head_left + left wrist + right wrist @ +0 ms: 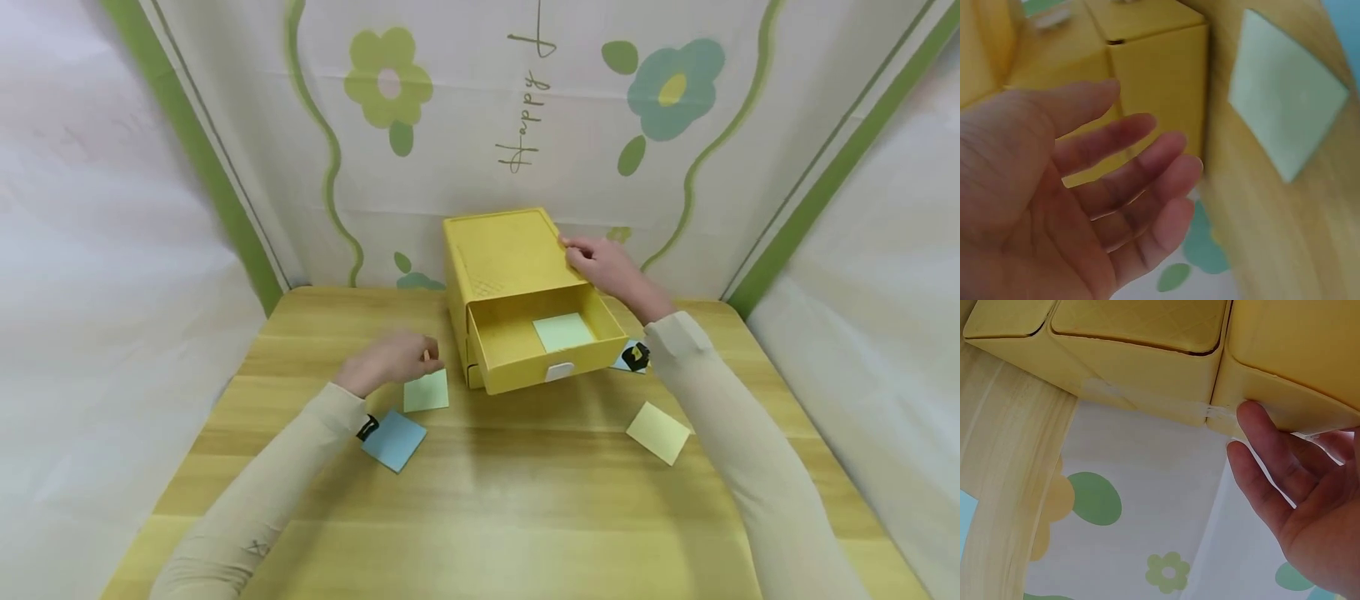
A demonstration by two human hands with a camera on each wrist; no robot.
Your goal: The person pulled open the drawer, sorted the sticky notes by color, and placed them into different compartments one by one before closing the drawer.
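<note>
A yellow drawer box [502, 246] stands at the back of the table, its top drawer [517, 367] pulled out. Inside the drawer lies a pale green sticky note pad [562, 332]. My right hand [606, 262] rests against the box's upper right edge; in the right wrist view its fingertips [1251, 412] touch the side wall. Left of the box, my left hand [393, 360] hovers with loosely bent fingers and nothing in them. Just below it on the table is another pale green pad [426, 392], also seen in the left wrist view.
A blue pad [394, 442] lies at the left, near my left wrist. On the right are a yellow pad [658, 433] and a second blue pad [624, 360], partly hidden by my right wrist's camera. Flower-printed cloth [480, 100] hangs behind the table.
</note>
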